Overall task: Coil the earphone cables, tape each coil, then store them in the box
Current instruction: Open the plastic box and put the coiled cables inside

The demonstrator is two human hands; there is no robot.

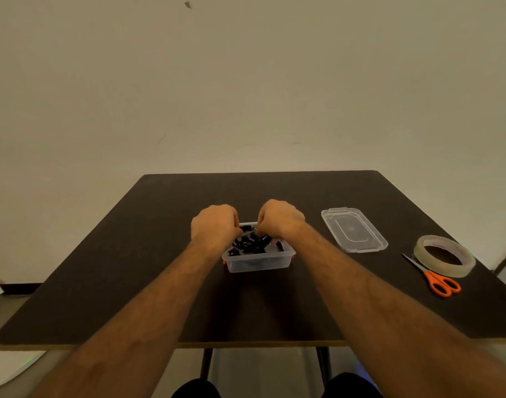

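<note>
Reaching over the far end of a small clear box, both hands meet with their fingers curled downward. The left hand and the right hand sit close together, knuckles up, with only a narrow gap between them. In that gap a short black piece with a pale, shiny strip across it shows at fingertip level; it looks like part of the earphone cables with tape on it, though it is too small to be sure. Each hand seems to pinch an end of that piece, but the fingertips are hidden behind the backs of the hands, so the exact hold cannot be told.

Below the hands, a dark tangle of cables fills the box, which stands at the middle of the dark table. Small orange clips show at the box's two near corners. Both bare forearms stretch from the bottom corners of the view toward the box.

To the right of the box, apart from it, the clear lid lies flat on the table. Farther right, near the table's edge, a roll of clear tape lies flat, and a pair of orange-handled scissors rests just beside it, blades pointing toward the lid. A plain pale wall rises behind the table.
</note>
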